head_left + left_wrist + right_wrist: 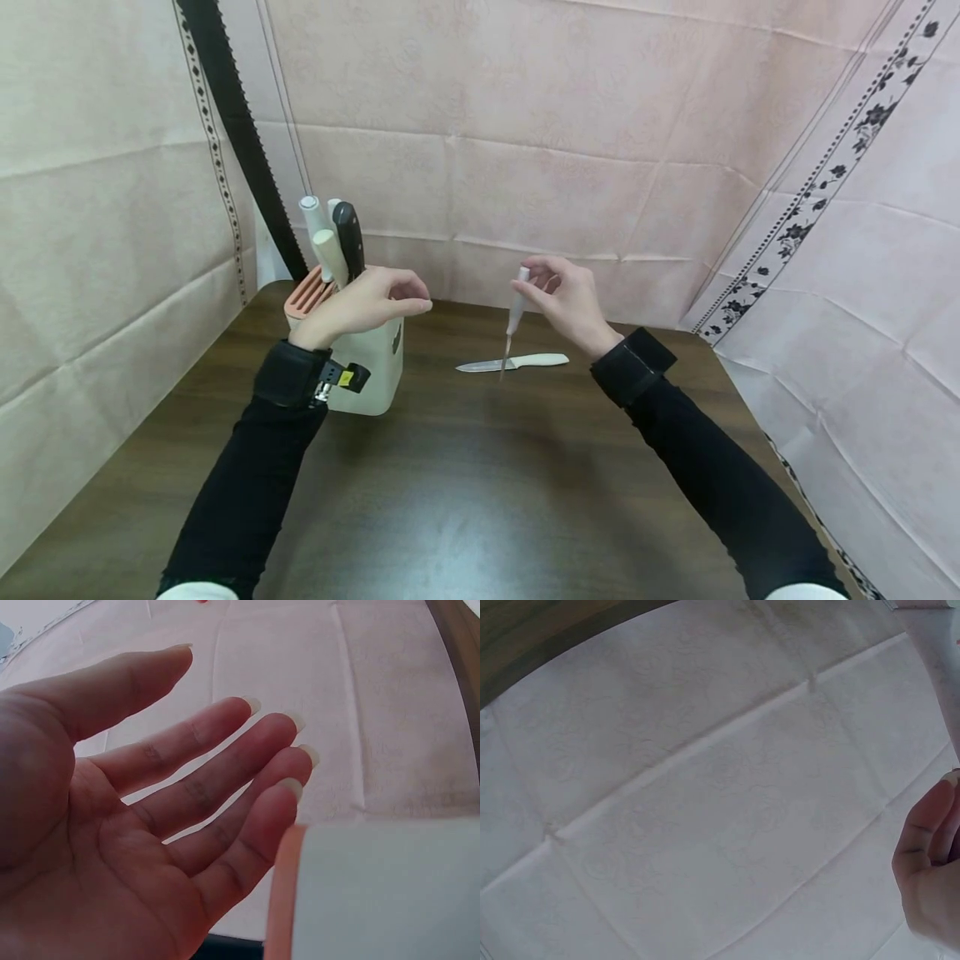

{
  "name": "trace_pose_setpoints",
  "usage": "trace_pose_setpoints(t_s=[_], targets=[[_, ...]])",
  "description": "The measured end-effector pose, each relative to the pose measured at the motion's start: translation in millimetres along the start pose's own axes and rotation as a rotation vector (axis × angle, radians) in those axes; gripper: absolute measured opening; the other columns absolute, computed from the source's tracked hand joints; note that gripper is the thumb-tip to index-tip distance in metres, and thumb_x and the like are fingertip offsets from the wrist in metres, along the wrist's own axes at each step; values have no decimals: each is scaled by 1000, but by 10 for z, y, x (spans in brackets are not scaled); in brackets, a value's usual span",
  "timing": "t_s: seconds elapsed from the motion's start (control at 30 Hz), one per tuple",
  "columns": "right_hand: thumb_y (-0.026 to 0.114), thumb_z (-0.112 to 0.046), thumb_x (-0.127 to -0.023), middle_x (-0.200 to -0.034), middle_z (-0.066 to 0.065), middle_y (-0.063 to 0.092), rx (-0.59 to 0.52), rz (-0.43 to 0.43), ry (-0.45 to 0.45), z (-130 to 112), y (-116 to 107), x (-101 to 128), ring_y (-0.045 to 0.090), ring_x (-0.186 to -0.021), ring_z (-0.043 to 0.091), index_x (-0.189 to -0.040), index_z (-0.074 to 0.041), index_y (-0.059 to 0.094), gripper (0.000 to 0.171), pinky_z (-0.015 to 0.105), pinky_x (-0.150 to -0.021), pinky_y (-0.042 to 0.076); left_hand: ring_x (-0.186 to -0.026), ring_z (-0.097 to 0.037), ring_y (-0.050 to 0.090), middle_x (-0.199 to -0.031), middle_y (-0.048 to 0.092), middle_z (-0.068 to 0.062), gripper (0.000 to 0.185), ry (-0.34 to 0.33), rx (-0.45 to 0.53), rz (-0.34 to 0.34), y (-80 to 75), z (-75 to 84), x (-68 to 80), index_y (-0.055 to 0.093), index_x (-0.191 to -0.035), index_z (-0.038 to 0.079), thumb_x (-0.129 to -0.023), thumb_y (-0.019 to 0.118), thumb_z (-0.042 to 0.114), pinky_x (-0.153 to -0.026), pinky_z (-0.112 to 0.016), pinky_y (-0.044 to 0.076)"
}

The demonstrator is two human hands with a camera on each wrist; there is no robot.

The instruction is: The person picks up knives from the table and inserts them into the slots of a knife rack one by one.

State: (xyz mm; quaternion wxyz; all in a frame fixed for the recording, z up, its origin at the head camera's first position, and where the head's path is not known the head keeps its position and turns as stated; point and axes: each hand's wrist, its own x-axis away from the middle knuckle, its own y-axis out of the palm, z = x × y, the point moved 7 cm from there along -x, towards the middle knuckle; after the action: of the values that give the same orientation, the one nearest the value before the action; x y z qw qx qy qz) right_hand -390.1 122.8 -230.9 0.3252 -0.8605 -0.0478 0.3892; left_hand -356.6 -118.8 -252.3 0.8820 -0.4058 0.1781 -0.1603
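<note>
My right hand (pixel 570 304) pinches a white-handled knife (pixel 516 313) by the upper part of its handle. Its narrow blade points down, seen almost edge-on, and overlaps a second white-handled knife (pixel 543 360) that lies flat on the table. My left hand (pixel 367 304), fingers relaxed and palm bare in the left wrist view, hovers by a pale green knife block (pixel 367 383) with an orange slotted top. Several handles, white and one black (pixel 348 237), stick up from the block. Only part of my right hand (pixel 930 874) shows in the right wrist view; the knife is out of that frame.
The brown wooden table (pixel 450 492) is enclosed by cloth (pixel 487 167) hanging at the back and on both sides. A black strip (pixel 240 125) runs down the back left corner behind the block.
</note>
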Motion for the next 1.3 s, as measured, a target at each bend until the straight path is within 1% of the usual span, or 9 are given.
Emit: trace_pose_setpoints(t_s=[0.1,0.37,0.53,0.8,0.9,1.1,1.3], targets=[[76,-15,-82,-84,12,70,-2,-8,-14,-51,18,-37,60,-71,18,-107,-1,69,29,21,-64,47,-103,-24,62,-109,69,-11,27,3,0,1,31,27,-26,65,-113,7,-95,60,26,-92,-44,48],[77,-14,-82,-84,13,71,-4,-13,-57,-199,56,-139,63,-69,19,-105,0,69,28,23,-63,48,-99,-22,63,-107,70,-9,26,9,-37,-5,88,83,-95,66,-111,8,-94,63,26,-91,-41,50],[76,-15,-82,-85,13,72,-15,-28,-60,-258,90,-187,64,-70,20,-105,0,69,29,24,-64,48,-98,-22,62,-107,69,-9,25,11,-16,-14,128,121,-131,66,-111,8,-93,63,26,-90,-40,50],[75,-16,-84,-87,13,72,-44,-40,-60,-366,101,-236,64,-72,21,-106,0,69,28,33,-67,51,-101,-23,62,-108,68,-11,28,21,13,-27,213,183,-196,63,-115,5,-94,63,24,-90,-40,51],[76,-16,-83,-86,13,72,-51,-36,-63,-400,95,-258,64,-72,21,-106,0,69,28,34,-68,52,-100,-24,62,-109,68,-12,31,19,19,-26,237,201,-212,63,-116,4,-94,63,25,-89,-41,52],[76,-16,-83,-87,12,72,-64,-26,-70,-448,76,-283,64,-73,19,-105,-2,69,27,31,-69,51,-105,-26,61,-114,66,-13,37,19,21,3,288,246,-260,60,-120,4,-93,63,29,-92,-43,51],[75,-16,-83,-87,11,72,-77,-23,-85,-494,77,-283,64,-74,18,-104,-1,68,27,26,-68,50,-109,-25,61,-118,65,-11,41,45,63,72,327,342,-344,57,-126,8,-93,64,30,-94,-42,50]])
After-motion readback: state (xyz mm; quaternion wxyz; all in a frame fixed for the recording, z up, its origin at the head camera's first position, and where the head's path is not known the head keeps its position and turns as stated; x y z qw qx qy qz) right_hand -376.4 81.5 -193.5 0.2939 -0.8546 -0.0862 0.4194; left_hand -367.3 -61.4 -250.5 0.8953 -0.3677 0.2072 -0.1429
